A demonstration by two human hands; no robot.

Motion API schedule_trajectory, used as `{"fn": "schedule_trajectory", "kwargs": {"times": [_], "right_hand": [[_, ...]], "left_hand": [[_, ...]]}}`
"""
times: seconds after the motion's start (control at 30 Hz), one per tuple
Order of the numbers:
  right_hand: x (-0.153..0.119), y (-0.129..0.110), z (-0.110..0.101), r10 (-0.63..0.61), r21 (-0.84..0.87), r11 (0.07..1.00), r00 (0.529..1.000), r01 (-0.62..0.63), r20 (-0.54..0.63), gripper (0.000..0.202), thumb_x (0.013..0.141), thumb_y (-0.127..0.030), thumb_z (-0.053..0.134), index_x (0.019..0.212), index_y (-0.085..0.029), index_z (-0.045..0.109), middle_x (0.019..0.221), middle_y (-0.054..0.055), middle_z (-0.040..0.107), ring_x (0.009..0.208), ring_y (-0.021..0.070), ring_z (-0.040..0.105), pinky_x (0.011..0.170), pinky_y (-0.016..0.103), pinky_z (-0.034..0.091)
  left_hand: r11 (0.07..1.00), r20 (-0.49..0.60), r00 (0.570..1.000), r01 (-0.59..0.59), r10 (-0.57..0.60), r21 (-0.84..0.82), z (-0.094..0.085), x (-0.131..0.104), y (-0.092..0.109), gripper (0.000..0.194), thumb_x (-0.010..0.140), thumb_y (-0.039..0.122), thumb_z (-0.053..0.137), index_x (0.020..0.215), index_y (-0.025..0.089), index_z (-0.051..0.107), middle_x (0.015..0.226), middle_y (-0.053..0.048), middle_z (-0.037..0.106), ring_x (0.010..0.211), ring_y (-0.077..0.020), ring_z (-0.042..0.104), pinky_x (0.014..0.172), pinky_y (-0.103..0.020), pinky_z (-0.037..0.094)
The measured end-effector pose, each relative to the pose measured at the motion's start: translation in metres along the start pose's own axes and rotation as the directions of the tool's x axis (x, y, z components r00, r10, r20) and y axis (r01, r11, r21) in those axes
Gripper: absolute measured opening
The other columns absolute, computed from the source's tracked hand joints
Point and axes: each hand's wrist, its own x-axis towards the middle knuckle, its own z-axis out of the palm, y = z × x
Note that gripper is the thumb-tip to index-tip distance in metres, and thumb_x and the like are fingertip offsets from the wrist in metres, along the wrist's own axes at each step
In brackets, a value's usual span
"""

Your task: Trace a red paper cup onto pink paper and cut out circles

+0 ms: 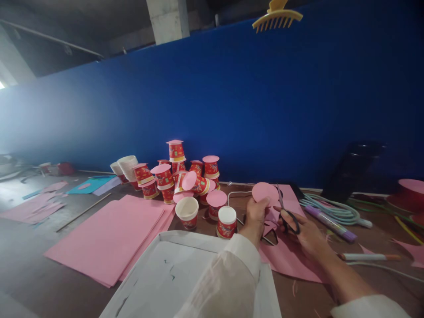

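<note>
My left hand [254, 217] is closed on a round pink paper disc [265, 192], pinching its lower edge. In my right hand [306, 234] is a pair of scissors with black handles [293, 223], its blades pointing up beside the disc's right edge. Beneath both hands lies a pink paper sheet [293, 260] with scraps on it. Just left of my left hand stand a red paper cup with a white top [227, 216] and an upright open cup [187, 212]. Behind these, several upside-down red cups [164, 179] are piled up, many with pink discs on their bases.
Pink sheets [109, 234] lie at left, near a white tray-like board [159, 274]. A stack of white cups [127, 167] stands farther back. On the right are a purple tube [331, 224], a coiled pale cable [334, 207] and a white-and-brown stick [369, 257]. A blue partition [212, 106] rises behind.
</note>
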Motion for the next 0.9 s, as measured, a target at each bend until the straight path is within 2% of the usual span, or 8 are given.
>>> {"fn": "schedule_trajectory", "kwargs": {"times": [0.23,0.5,0.67,0.9], "right_hand": [[0.0023,0.0002,-0.0006,-0.011,-0.071,0.997,1.0,0.009,-0.024,0.038,0.074,-0.054,0.081,0.102,-0.028,0.082,0.081,0.005,0.073,0.069,0.0228,0.065,0.068,0.039,0.061],[-0.003,-0.0033,0.0052,0.022,0.045,0.999,0.999,-0.021,-0.027,0.034,0.072,-0.051,0.085,0.098,-0.029,0.081,0.077,0.002,0.069,0.068,0.0202,0.062,0.068,0.038,0.059],[-0.0045,-0.0084,0.0046,-0.012,-0.03,0.999,1.0,0.012,-0.004,0.034,0.068,-0.045,0.086,0.098,-0.029,0.082,0.075,0.003,0.069,0.067,0.0205,0.061,0.062,0.036,0.058],[-0.0039,-0.0074,0.0054,-0.061,-0.082,0.995,0.998,0.061,-0.003,0.038,0.071,-0.048,0.081,0.102,-0.027,0.081,0.074,0.004,0.067,0.066,0.0216,0.06,0.06,0.037,0.055]], "left_hand": [[0.999,0.034,0.999,-0.03,0.029,0.027,-0.0003,-0.0053,0.0022,0.039,0.052,0.032,0.09,0.083,0.015,0.073,0.065,-0.001,0.064,0.054,-0.0099,0.05,0.056,-0.025,0.04],[1.0,0.025,0.999,-0.025,0.025,0.008,-0.0001,-0.0035,0.0,0.037,0.052,0.03,0.085,0.082,0.012,0.073,0.067,-0.002,0.066,0.054,-0.0092,0.05,0.056,-0.024,0.04],[1.0,0.014,1.0,-0.023,0.023,0.019,0.0008,-0.0043,0.0012,0.032,0.053,0.028,0.083,0.08,0.013,0.073,0.064,-0.002,0.064,0.055,-0.0104,0.051,0.055,-0.025,0.041],[1.0,0.008,1.0,-0.018,0.017,0.016,0.0003,-0.0021,-0.0008,0.034,0.053,0.03,0.085,0.079,0.013,0.073,0.064,-0.002,0.064,0.055,-0.0103,0.052,0.055,-0.024,0.041]]}}
